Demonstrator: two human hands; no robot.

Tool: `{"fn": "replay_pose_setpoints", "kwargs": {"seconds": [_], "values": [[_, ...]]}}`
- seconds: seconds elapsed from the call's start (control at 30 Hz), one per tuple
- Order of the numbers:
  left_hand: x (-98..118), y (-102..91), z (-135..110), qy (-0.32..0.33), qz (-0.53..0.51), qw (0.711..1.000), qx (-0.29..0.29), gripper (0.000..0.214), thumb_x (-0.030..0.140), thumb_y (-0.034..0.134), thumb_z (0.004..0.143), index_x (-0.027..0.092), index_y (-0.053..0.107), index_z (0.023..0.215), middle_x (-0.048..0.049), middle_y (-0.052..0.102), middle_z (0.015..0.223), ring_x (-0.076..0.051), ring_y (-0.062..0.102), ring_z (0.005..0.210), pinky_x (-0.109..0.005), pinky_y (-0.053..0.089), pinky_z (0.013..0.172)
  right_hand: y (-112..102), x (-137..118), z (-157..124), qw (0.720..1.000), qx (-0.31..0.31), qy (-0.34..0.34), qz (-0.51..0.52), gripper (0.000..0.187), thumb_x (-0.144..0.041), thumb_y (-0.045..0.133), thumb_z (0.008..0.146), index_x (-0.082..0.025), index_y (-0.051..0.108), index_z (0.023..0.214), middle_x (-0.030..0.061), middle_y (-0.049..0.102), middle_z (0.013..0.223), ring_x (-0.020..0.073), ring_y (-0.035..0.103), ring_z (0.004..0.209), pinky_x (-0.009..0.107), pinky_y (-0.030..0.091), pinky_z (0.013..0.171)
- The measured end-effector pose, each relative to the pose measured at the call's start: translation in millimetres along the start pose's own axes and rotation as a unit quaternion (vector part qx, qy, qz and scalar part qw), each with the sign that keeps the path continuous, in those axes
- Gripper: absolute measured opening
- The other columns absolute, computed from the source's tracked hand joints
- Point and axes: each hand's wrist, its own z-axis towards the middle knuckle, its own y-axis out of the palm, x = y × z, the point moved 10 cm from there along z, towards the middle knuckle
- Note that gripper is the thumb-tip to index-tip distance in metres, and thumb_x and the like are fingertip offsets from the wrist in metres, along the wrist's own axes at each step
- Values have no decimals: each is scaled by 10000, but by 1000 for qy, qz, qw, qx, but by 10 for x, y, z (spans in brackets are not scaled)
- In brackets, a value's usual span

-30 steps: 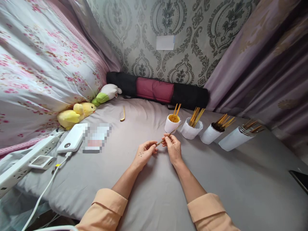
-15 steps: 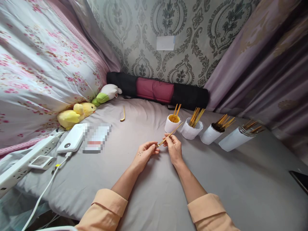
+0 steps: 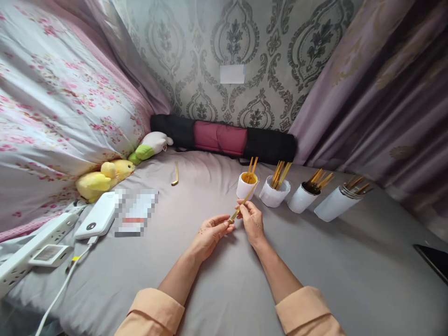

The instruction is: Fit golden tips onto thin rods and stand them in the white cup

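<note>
My left hand (image 3: 213, 233) pinches the lower, bent end of a thin golden strip (image 3: 241, 207) between thumb and fingers. Higher up, my right hand (image 3: 252, 223) closes its fingertips around the same strip, whose free end slants up to the right. That free end passes in front of a white cup (image 3: 245, 190) with yellow sticks. A second golden strip (image 3: 176, 173), bent at its near end, lies on the grey sheet by itself. What kind of thing the strips are, I cannot make out.
Right of the first cup stand three more white-wrapped containers (image 3: 275, 196) (image 3: 301, 199) (image 3: 332, 207) of yellow and brown sticks. A power bank (image 3: 100, 215), blurred-out box (image 3: 136, 214), power strip (image 3: 38, 242) and plush toys (image 3: 105, 179) lie left. A black-and-red roll (image 3: 220, 139) lies behind.
The camera view has shifted slightly, so the things sit a little lower and to the left. Both hands still hold the strip, which now tilts more steeply upward.
</note>
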Motion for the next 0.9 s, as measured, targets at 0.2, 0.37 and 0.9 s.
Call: {"fn": "replay_pose_setpoints", "kwargs": {"seconds": [0.2,0.37,0.9], "values": [[-61,153,-40,-36,5,997,-65,338,152,670,660,70,596,980,-142,635,957,-173,609,835,-318,409,880,-1,-60,-5,1000,-8,-4,1,244,-305,474,729,-156,586,886,24,588,729,119,538,635,247,457,587],[-83,190,-63,-43,11,996,-77,343,156,674,657,74,601,982,-145,634,956,-168,610,839,-303,412,882,20,-145,-38,1000,-16,6,16,246,-298,503,706,-160,600,884,18,584,709,123,546,627,256,464,586],[-252,238,-105,-87,15,991,-98,332,155,680,653,80,578,960,-139,634,930,-168,616,825,-291,441,859,-202,-573,135,999,13,-34,-23,286,-316,555,698,-150,611,924,27,630,744,119,580,636,263,478,597]]}}
